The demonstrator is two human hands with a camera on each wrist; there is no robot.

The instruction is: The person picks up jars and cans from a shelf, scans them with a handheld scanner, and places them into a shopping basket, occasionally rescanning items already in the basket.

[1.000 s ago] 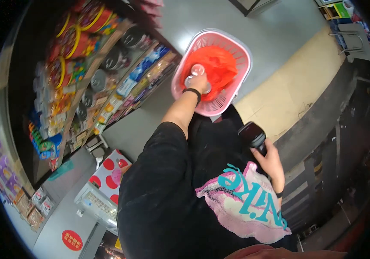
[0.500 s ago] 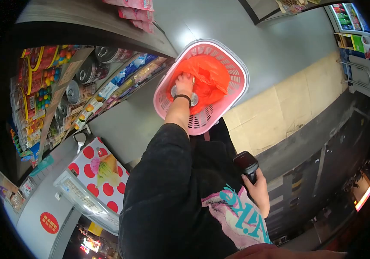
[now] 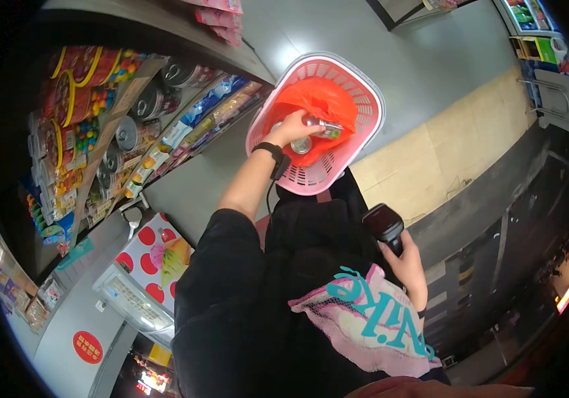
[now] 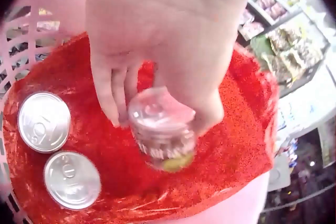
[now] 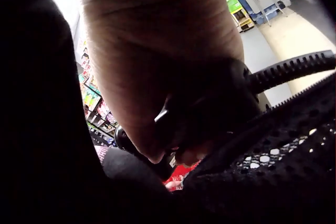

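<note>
My left hand (image 3: 290, 129) reaches into a pink basket (image 3: 369, 99) lined with a red plastic bag (image 3: 324, 96). Between thumb and fingers it grips a clear can (image 4: 163, 134) with printed lettering and a yellow-green patch near its base. The can is tilted, and its lettering is blurred. Two more cans, one silver-lidded (image 4: 44, 122) and another beside it (image 4: 72, 180), stand in the bag with their pull-tab lids up. Lower right, my right hand (image 3: 409, 265) holds a black handheld scanner (image 3: 384, 222) by its handle; the right wrist view is mostly dark.
Shelves with candy tubs (image 3: 75, 99) and ring-pull jars (image 3: 155, 99) rise on the left. A freezer with a red-dotted panel (image 3: 145, 255) stands lower left. Pink packets (image 3: 221, 20) hang at the top. A grey folding chair (image 3: 556, 99) stands at the far right.
My left hand was down among the cans; now it has shifted right and holds one can tilted sideways over the bag. The right hand keeps its hold on the scanner.
</note>
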